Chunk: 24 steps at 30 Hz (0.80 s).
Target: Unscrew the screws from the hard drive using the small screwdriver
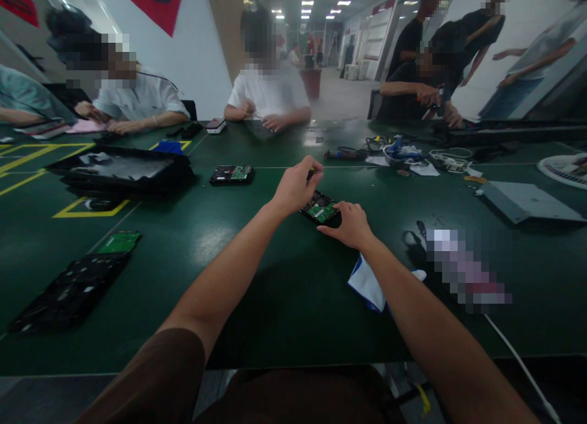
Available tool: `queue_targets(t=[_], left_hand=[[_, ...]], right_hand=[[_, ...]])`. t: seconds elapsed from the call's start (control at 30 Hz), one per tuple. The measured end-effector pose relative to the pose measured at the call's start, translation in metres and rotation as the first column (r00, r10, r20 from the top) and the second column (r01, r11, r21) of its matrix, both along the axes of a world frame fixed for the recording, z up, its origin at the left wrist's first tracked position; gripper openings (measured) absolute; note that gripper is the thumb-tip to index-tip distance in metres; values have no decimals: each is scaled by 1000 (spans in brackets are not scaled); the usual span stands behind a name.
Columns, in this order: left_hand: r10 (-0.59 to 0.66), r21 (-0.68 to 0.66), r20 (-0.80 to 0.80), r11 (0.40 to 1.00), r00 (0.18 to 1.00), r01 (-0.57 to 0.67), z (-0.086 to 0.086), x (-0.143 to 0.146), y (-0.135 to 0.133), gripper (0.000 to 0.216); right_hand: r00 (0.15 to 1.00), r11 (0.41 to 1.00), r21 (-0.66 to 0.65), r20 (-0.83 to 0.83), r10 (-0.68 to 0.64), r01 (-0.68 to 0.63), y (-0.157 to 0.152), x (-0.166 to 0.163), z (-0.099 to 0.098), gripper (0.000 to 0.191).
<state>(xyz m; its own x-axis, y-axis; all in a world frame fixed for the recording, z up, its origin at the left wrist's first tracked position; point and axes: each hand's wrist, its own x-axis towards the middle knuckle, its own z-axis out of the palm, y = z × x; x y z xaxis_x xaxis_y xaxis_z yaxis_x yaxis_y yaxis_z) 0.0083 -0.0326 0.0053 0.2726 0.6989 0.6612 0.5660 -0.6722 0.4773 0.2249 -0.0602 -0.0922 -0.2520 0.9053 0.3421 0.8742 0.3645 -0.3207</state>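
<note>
In front of me a black device with a green circuit board (321, 211) lies on the table. My right hand (351, 223) grips its near right edge between thumb and fingers. Above the device's far left part, my left hand (298, 184) is closed in a pinch. A small dark and yellow bit shows at its fingertips, too little to name. My left hand covers part of the device. Under my right forearm lies a white and blue cloth (368, 285).
Another opened device (232, 175) and a longer black one (73, 283) lie leftward, near stacked black trays (123, 167). At right are cables (401, 150), a grey metal box (529, 203) and a blurred phone-like object (463, 265) with a white cord. People sit across the green table (275, 277).
</note>
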Motion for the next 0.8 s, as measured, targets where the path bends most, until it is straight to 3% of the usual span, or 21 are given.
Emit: queue_targets(t=[0.2, 0.3, 0.47, 0.6, 0.8], left_hand=[[-53, -57, 5, 997, 999, 53, -2, 5, -2, 27], [38, -26, -46, 999, 998, -39, 0, 3, -2, 23], [241, 45, -153, 970, 958, -237, -1, -4, 2, 36], [236, 32, -201, 972, 951, -235, -5, -2, 4, 47], [278, -65, -128, 956, 952, -288, -3, 1, 0, 36]], right_hand=[[998, 998, 15, 14, -66, 66, 2, -5, 1, 72], [996, 996, 24, 34, -81, 80, 2, -6, 0, 72], [997, 997, 19, 24, -69, 68, 1, -3, -2, 73], [998, 999, -5, -32, -50, 50, 1, 1, -2, 65], [997, 999, -27, -66, -47, 45, 6, 5, -6, 45]])
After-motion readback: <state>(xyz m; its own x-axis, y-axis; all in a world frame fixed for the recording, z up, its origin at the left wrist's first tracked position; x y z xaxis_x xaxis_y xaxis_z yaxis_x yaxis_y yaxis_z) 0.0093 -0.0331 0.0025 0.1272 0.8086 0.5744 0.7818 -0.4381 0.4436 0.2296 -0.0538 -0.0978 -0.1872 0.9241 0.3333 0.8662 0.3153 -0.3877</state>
